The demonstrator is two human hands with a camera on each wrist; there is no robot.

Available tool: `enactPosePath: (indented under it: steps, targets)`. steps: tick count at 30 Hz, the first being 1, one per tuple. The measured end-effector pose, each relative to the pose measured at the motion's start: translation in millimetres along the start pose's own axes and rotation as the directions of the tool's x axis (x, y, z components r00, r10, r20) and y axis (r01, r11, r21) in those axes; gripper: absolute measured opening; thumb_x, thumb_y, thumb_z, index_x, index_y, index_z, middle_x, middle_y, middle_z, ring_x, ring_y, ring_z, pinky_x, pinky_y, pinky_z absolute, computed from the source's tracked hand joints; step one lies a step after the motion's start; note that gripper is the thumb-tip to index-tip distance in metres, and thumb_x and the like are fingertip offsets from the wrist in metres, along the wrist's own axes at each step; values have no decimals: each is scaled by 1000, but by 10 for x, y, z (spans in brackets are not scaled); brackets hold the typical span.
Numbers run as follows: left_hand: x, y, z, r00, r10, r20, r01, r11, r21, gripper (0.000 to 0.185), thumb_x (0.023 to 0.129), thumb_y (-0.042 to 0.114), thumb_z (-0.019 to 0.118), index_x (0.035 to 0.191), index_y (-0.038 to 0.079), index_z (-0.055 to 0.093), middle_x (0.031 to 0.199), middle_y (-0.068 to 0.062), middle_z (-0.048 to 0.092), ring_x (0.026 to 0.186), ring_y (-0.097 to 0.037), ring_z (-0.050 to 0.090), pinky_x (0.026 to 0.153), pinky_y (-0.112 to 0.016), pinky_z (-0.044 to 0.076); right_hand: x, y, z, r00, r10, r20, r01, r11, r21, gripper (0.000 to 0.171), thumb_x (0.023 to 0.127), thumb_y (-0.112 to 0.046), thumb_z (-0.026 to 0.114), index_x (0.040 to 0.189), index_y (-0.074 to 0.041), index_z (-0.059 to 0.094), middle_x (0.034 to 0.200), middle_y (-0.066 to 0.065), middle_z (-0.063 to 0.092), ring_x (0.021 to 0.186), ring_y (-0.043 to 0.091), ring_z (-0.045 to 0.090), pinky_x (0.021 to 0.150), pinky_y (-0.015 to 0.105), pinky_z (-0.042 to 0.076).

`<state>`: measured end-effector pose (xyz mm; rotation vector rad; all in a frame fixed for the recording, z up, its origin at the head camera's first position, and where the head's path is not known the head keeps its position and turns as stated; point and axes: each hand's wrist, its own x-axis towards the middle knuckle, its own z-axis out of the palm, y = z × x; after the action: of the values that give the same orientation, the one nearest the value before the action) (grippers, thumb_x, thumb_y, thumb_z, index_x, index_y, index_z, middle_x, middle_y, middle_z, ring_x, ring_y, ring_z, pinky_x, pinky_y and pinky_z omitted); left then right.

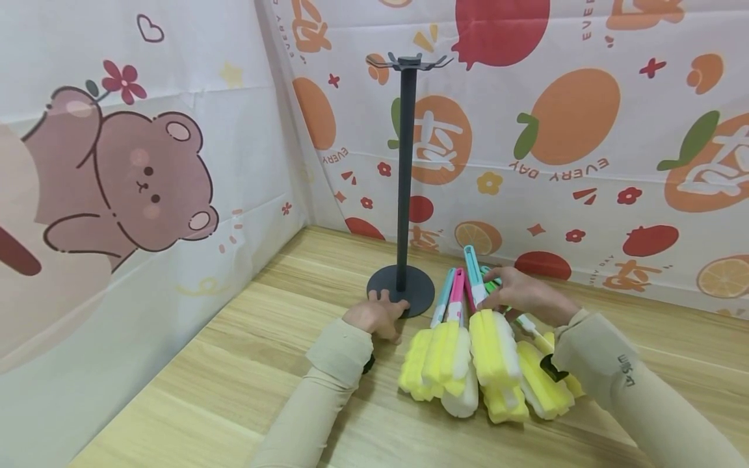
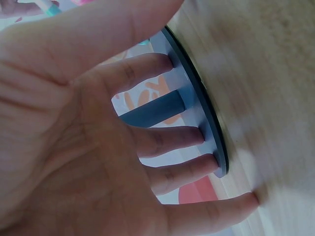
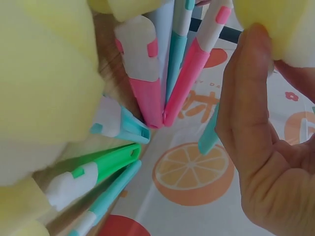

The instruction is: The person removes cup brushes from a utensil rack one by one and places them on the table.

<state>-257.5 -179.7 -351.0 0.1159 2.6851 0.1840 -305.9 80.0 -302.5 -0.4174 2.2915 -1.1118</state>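
Left hand (image 1: 374,315) flat, fingers (image 2: 172,137) straight, pressing stand base (image 1: 401,290) on desk (image 1: 234,364). Right hand (image 1: 517,292) pinches teal-handled sponge brush (image 1: 488,328) atop brush pile (image 1: 450,364). We judge: lifting may drag neighbours; loosened press could tip stand.

This looks like a makeshift recording booth rather than a lived-in room. Printed cloth backdrops (image 1: 556,130) with cartoon oranges, flowers and a brown bear (image 1: 129,175) hang as walls round a light wooden table (image 1: 234,377). On it are only a dark hook stand (image 1: 404,195) and a bunch of sponge brushes (image 1: 474,351).
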Motion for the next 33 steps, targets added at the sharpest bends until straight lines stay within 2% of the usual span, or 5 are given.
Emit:
enactPosePath:
  steps: [9,23,27,33]
  targets:
    - [-1,3,-7,1000,-1,-2,1,1000,0,71,93,31,77,155,27,43,157,-19,29,139,-37,29,98,-52,45,-8,34,25,999,-13,32,14,1000,-17,75,91,-12,71,147,13,28,104,18,58,78,23,59,68,35,55]
    - [-18,4,-8,1000,2,-5,-2,1000,-13,71,93,30,77,155,26,43,157,-20,28,139,-38,28,98,-53,45,20,103,81,995,-3,102,5,1000,-15,77,90,-11,71,149,8,25,99,17,64,79,23,63,70,36,55]
    - [-19,2,-12,1000,4,-2,-4,1000,-14,71,93,30,77,156,26,42,157,-20,28,140,-38,28,98,-52,45,14,112,94,994,0,107,1,1000,-7,77,90,-11,71,148,8,25,99,18,65,82,24,64,73,38,56]
    - [-30,1,-12,1000,9,1,-9,1000,-29,71,94,28,76,156,26,41,157,-20,28,139,-38,28,97,-52,45,5,122,119,994,-9,107,10,1000,-1,72,92,-10,70,146,9,26,96,18,66,79,24,65,70,37,56]
